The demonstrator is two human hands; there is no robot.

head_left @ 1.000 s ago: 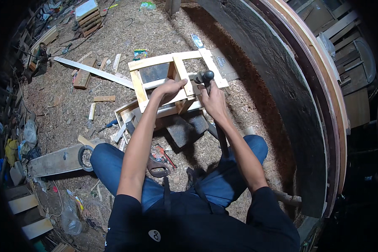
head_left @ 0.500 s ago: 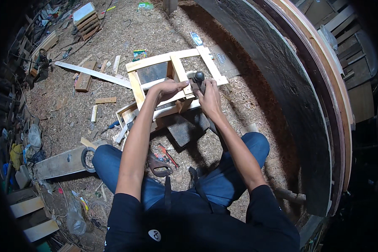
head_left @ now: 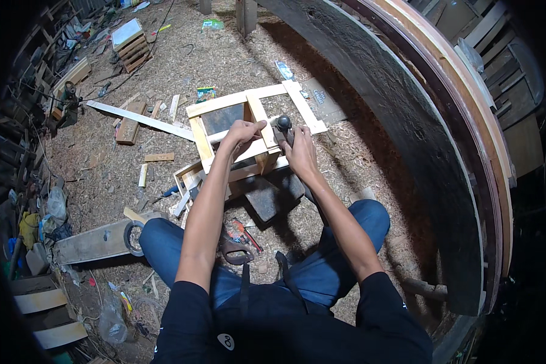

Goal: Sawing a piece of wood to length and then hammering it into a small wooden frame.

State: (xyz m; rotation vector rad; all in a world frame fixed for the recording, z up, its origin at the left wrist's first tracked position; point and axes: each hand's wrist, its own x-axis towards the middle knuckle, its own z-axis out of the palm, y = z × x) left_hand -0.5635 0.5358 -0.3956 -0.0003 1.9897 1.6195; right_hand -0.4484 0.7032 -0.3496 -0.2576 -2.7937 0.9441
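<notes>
A pale wooden frame [head_left: 198, 141] lies in front of me, propped on a dark block [head_left: 264, 209]. My left hand [head_left: 244, 133] is closed on its middle crosspiece [head_left: 258, 115], with the fingers bent at the wood. Beside that same crosspiece, on its right, my right hand [head_left: 301, 155] is wrapped round a dark hand plane with a round black knob [head_left: 284, 123]. The plane's underside is hidden from view. Between my knees, a handsaw [head_left: 236, 252] rests on the ground beside a red and black tool [head_left: 249, 235].
A large curved dark panel [head_left: 400, 115] stands along the right. Wood shavings cover the ground, with offcuts and a long pale strip [head_left: 139, 119] to the left. A plank [head_left: 97, 238] lies by my left knee, and stacked wood [head_left: 131, 45] sits far left.
The whole scene has shifted slightly in view. My left fingers, stretched out flatter before, are now more bent at the crosspiece. My right hand still holds the plane in about the same place.
</notes>
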